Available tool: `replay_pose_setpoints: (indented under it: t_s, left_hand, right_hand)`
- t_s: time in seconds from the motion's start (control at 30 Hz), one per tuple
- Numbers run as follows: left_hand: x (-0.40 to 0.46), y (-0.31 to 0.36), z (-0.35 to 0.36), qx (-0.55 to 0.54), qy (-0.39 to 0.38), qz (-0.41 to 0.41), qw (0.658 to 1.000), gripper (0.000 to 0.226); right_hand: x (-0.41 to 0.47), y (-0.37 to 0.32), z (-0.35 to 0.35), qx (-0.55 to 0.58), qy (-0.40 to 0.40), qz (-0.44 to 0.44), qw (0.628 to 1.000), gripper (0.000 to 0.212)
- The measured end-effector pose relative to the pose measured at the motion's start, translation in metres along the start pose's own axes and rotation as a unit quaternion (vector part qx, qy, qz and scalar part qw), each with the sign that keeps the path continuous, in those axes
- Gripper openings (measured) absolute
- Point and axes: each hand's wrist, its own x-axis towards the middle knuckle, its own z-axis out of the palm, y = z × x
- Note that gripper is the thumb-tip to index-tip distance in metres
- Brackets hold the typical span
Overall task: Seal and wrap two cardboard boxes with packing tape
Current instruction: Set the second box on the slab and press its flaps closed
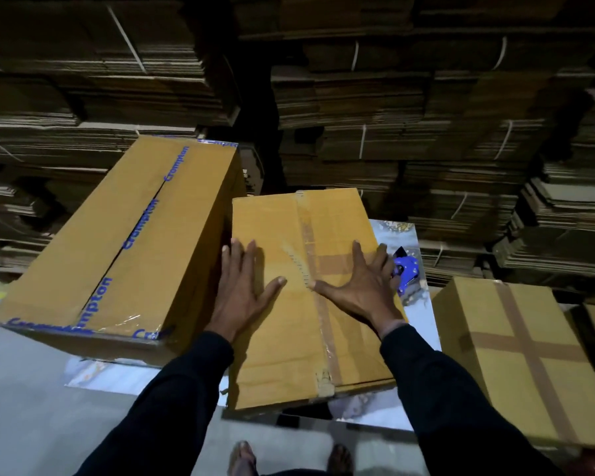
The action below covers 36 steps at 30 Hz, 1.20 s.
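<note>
A brown cardboard box (282,352) lies in the middle, with brown tape running along its top seam and a shorter strip crossing it. My left hand (243,292) lies flat on its top near the left edge, fingers spread. My right hand (356,286) presses flat on the taped seam and cross strip. A longer box (117,242) with blue-printed clear tape along its seam sits to the left, touching the middle box. A blue tape dispenser (406,269) lies just past my right hand, partly hidden by it.
A low white table (423,324) carries the boxes. Another box (516,359) with crossed brown tape stands at the right. Stacks of flattened cardboard (375,108) fill the whole background. Grey floor (24,417) lies at the lower left, and my feet (289,456) show at the bottom.
</note>
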Motion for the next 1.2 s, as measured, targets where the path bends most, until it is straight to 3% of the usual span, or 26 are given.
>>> replay_pose_setpoints:
  t_s: [0.13, 0.33, 0.47, 0.8, 0.97, 1.2]
  left_hand:
    - [0.021, 0.002, 0.005, 0.17, -0.027, 0.107, 0.979, 0.097]
    - [0.072, 0.027, 0.015, 0.156, -0.078, 0.151, 0.973, 0.076]
    - [0.125, 0.035, 0.018, 0.187, -0.055, 0.144, 0.97, 0.066]
    - [0.21, 0.043, 0.008, 0.138, -0.003, 0.105, 0.985, 0.046]
    - [0.221, 0.032, 0.004, 0.017, 0.031, 0.105, 0.994, 0.023]
    - [0.222, 0.03, 0.004, 0.088, 0.0, 0.122, 0.989, 0.046]
  right_hand:
    - [0.002, -0.019, 0.006, -0.04, -0.011, 0.026, 0.999, 0.151]
    - [0.006, -0.017, 0.007, -0.039, 0.006, 0.042, 0.998, 0.143]
    - [0.003, -0.02, 0.007, -0.046, 0.014, 0.047, 0.998, 0.14]
    - [0.003, -0.021, 0.005, -0.038, 0.018, 0.059, 0.997, 0.138]
    - [0.002, -0.022, -0.001, -0.006, 0.032, 0.046, 0.998, 0.128]
    - [0.003, -0.022, -0.005, -0.01, 0.026, 0.039, 0.999, 0.128]
